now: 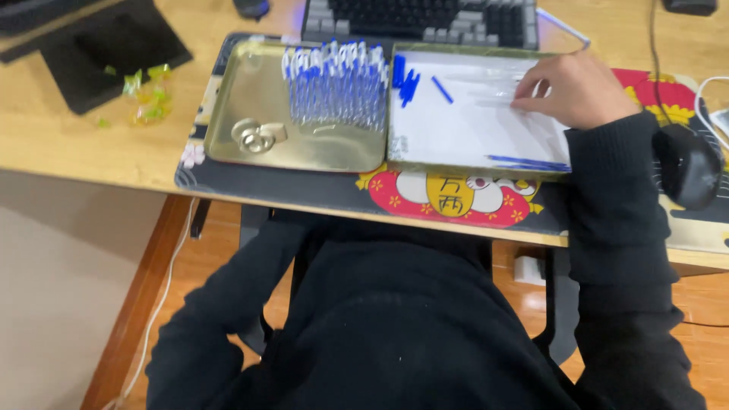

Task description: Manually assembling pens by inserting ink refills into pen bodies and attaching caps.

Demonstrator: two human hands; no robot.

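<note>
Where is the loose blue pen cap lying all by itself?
In the head view, the lone blue cap lies on the white tray, between the blue cap pile and the right hand.

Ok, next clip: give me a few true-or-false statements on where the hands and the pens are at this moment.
1. The right hand rests in the white-lined tray. True.
2. The row of blue-capped pens lies in the white-lined tray. False: it lies in the gold tray.
3. The left hand is holding a pen. False: the left hand is out of view; its sleeve hangs below the desk edge.
4. A keyboard sits behind the trays. True.
5. A black mouse lies right of the right forearm. True.
</note>
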